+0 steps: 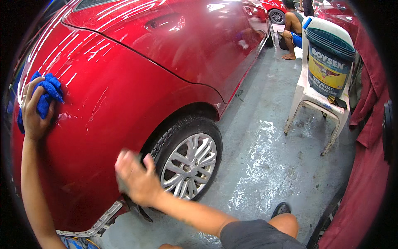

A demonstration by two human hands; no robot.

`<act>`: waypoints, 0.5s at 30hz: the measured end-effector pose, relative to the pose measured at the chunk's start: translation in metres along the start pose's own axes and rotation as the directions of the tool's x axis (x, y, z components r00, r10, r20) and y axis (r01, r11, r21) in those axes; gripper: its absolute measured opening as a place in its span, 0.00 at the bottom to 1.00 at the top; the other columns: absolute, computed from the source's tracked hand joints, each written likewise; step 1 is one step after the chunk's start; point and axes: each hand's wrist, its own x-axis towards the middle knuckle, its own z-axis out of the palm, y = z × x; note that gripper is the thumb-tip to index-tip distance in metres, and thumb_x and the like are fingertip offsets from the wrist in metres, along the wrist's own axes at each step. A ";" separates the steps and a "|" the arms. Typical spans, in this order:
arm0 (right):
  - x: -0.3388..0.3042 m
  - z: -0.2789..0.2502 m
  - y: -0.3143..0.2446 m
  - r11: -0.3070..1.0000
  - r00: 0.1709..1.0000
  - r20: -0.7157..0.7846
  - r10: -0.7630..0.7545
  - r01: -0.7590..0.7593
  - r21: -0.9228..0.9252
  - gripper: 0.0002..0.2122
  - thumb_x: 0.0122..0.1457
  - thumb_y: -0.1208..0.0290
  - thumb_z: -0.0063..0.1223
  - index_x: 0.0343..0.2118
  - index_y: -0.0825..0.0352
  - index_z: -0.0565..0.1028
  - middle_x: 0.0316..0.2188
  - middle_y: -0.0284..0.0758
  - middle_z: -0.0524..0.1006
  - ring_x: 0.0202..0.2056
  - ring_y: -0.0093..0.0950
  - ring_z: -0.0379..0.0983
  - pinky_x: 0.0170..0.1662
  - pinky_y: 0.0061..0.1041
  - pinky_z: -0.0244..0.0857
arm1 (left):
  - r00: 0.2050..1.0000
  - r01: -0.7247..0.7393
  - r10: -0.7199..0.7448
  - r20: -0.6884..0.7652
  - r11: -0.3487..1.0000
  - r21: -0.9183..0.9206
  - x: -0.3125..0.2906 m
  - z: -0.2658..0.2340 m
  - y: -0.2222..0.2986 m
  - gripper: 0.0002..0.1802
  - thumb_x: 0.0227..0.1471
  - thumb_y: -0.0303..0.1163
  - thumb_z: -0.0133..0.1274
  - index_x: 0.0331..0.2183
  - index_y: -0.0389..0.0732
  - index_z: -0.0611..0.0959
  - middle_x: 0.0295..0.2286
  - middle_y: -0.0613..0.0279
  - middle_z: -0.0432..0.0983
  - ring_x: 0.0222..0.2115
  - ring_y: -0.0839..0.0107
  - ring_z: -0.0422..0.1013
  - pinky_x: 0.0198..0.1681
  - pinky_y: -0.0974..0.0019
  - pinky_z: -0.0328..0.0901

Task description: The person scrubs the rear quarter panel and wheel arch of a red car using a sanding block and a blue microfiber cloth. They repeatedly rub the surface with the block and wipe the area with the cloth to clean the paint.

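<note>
Two bare hands work on the red car panel (107, 108) that fills the left and centre of the head view. At the far left of the frame the left hand (32, 112) presses a bunched blue cloth (46, 95) against the paint, fingers curled around the wad so it stays gathered and flat to the curved surface. Lower centre, the right hand (134, 178) lies against the panel just beside the wheel arch, perhaps bracing or feeling the finish; it is blurred, so whether its fingers are spread or closed I cannot tell. The silver alloy wheel (188, 166) sits just right of that hand. At upper right a white plastic chair (309, 97) carries a large paint bucket (329, 62), raised off the wet concrete floor (261, 166). Another person (292, 29) crouches at the top of the frame.
</note>
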 end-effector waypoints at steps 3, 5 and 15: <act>0.065 -0.033 0.099 0.962 0.922 -0.279 0.268 -0.270 0.034 0.35 0.75 0.60 0.44 0.80 0.70 0.50 0.82 0.55 0.47 0.82 0.54 0.41 0.74 0.77 0.35 | 1.000 0.004 -0.004 0.001 1.000 0.000 -0.013 -0.011 -0.013 0.20 0.54 0.28 0.65 0.48 0.35 0.82 0.61 0.45 0.77 0.62 0.39 0.72 0.67 0.42 0.65; 0.089 -0.035 0.151 0.830 0.798 -0.230 0.557 -0.524 0.189 0.30 0.82 0.54 0.35 0.78 0.67 0.56 0.82 0.50 0.51 0.82 0.47 0.43 0.76 0.71 0.36 | 1.000 -0.021 0.021 0.000 0.999 0.042 -0.001 -0.018 -0.014 0.25 0.55 0.31 0.69 0.53 0.36 0.82 0.60 0.46 0.77 0.62 0.41 0.74 0.66 0.47 0.68; 0.013 -0.003 0.041 0.985 0.994 -0.082 0.071 -0.083 -0.149 0.35 0.66 0.62 0.47 0.77 0.66 0.62 0.81 0.49 0.57 0.82 0.46 0.48 0.72 0.76 0.38 | 0.997 -0.058 0.062 -0.047 0.995 0.078 0.005 -0.014 0.000 0.24 0.56 0.41 0.71 0.51 0.44 0.85 0.58 0.58 0.80 0.59 0.48 0.76 0.63 0.50 0.71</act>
